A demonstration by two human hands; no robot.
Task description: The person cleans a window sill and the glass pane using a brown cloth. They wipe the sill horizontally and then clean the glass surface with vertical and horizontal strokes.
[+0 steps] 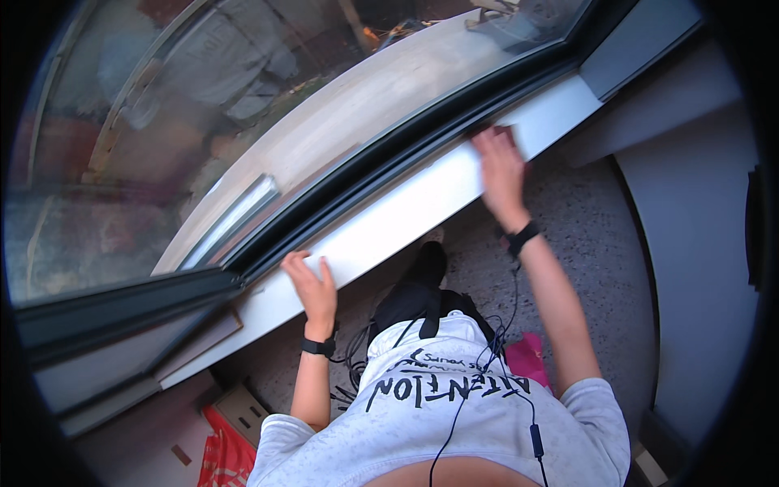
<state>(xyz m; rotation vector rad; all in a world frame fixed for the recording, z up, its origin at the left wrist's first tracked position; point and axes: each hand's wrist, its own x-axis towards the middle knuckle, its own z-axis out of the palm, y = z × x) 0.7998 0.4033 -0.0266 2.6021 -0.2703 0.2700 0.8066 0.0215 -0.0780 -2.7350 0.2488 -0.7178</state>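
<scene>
Two-Handed Work at a White Windowsill (398, 215)

At far left, a dark bar (122, 304) meets the long window frame (389, 162) at a corner; below it lie a red bag (223, 454) and a box (243, 414). Outside, a silvery strip (230, 221) lies on a pale ledge (324, 114). The left hand (312, 286), a black band (319, 346) at its wrist, rests toward the sill's left end, fingers loosely bent, thumb apart, gripping nothing visible. The sill slants up to the right, along the inner side of the frame. Farther right, the right hand (501, 170), blurred, reaches over the sill, fingers extended close together at a dark red item (516, 140), mostly hidden on the sill; whether they grip it cannot be told. A grey panel (706, 243) stands at far right.
</scene>
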